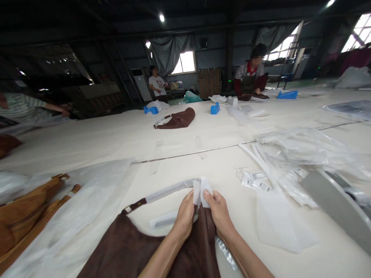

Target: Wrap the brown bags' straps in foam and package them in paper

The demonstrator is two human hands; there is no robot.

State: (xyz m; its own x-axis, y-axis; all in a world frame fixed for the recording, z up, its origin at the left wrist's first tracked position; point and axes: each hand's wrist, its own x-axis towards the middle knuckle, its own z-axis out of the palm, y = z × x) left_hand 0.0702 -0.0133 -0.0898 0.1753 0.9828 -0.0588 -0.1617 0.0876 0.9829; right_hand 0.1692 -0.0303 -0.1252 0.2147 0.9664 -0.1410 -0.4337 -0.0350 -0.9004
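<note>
A dark brown handbag (124,243) lies on the white table in front of me. Its strap (171,191) is wrapped in pale paper and curves up from a metal ring at the left. At the strap's right end, my left hand (187,212) and my right hand (217,208) both grip a folded piece of white wrapping paper (205,187), one on each side. My right thumb presses on the paper's face; the left fingers are partly hidden behind it. Beneath the strap lies another pale wrapped strip (164,221).
Tan bags (31,212) rest on plastic sheeting (87,204) at left. On the right are labels (255,180), clear plastic bags (307,146) and a grey tape dispenser (339,208). Another brown bag (181,119) and blue dispensers (215,108) sit farther back. A co-worker (251,75) handles a brown item across the table.
</note>
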